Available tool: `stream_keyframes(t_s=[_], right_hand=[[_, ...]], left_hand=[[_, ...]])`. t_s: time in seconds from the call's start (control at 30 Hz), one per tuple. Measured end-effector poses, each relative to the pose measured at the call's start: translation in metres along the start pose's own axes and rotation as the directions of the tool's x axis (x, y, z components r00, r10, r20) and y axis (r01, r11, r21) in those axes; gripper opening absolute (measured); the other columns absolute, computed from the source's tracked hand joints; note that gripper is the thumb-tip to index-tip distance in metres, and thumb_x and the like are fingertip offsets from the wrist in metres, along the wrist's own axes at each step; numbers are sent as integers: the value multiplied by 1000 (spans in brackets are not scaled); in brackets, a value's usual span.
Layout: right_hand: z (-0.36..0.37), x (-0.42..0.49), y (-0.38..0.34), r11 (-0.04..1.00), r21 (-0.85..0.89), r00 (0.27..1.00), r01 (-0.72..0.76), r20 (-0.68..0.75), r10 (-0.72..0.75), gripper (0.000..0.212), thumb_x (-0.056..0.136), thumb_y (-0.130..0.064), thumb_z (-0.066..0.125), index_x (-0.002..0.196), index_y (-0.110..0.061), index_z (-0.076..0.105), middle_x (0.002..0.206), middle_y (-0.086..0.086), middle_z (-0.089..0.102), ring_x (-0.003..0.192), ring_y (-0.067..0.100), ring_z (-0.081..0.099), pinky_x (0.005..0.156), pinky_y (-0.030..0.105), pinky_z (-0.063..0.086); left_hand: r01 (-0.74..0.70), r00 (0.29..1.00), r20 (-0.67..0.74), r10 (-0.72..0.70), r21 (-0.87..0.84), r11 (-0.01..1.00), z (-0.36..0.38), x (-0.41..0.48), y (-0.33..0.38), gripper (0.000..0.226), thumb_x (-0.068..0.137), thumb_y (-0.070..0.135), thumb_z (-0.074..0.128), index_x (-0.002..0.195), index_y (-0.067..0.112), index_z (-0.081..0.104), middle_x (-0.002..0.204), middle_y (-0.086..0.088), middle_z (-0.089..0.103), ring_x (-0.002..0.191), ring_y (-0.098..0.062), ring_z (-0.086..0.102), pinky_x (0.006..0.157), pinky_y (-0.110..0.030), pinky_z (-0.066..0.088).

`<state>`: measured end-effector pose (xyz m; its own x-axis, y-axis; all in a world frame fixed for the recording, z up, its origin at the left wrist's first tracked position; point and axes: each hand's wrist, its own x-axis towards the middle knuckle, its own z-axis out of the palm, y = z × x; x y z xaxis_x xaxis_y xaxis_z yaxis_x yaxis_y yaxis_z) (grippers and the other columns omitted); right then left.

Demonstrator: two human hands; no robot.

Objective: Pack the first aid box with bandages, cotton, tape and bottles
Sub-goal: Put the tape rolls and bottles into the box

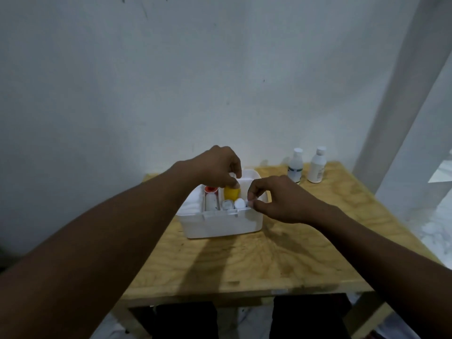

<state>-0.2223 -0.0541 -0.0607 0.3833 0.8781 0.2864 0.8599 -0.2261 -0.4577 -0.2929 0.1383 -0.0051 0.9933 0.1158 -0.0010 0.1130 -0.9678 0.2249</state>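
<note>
A white first aid box point(221, 226) stands open on the wooden table point(244, 265). Inside are white cotton point(192, 204) at the left, a tube with an orange cap point(211, 190), a yellow bottle point(231, 193) and two small white-capped bottles point(233, 204). My left hand point(217, 165) reaches over the box, its fingertips closed on the top of the yellow bottle. My right hand point(281, 199) hovers at the box's right rim, thumb and forefinger pinched on something small and white there; what it is I cannot make out.
Two white bottles point(296, 165) point(317, 165) stand at the table's far right, close to the wall. A white post rises at the right. Dark trouser legs show below the table's front edge.
</note>
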Motion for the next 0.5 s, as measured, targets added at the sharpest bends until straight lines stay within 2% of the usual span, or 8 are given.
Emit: stream_keyframes(t_s=[0.13, 0.3, 0.5], right_hand=[[0, 1, 2, 1000, 15, 1000, 2, 28, -2, 11, 86, -31, 68, 93, -23, 69, 94, -14, 71, 91, -1, 65, 86, 31, 54], [0, -1, 7, 998, 62, 999, -31, 31, 29, 24, 82, -36, 70, 101, -31, 57, 100, -15, 68, 99, -1, 65, 82, 34, 55], [-3, -2, 9, 990, 134, 999, -36, 10, 35, 26, 81, -34, 71, 104, -26, 61, 100, -14, 68, 98, -3, 64, 86, 34, 56]], left_hand=[[26, 998, 50, -26, 13, 1000, 10, 4, -1, 27, 80, 31, 83, 103, 20, 76, 107, 0, 70, 101, -17, 65, 84, -32, 56], [53, 996, 72, -51, -26, 998, 8, 8, -1, 19, 88, 31, 71, 101, 19, 78, 90, 9, 68, 85, -11, 63, 69, -23, 47], [96, 994, 63, -92, -63, 993, 9, 11, -7, 26, 92, 37, 63, 106, 20, 77, 97, 6, 67, 89, -14, 62, 74, -27, 47]])
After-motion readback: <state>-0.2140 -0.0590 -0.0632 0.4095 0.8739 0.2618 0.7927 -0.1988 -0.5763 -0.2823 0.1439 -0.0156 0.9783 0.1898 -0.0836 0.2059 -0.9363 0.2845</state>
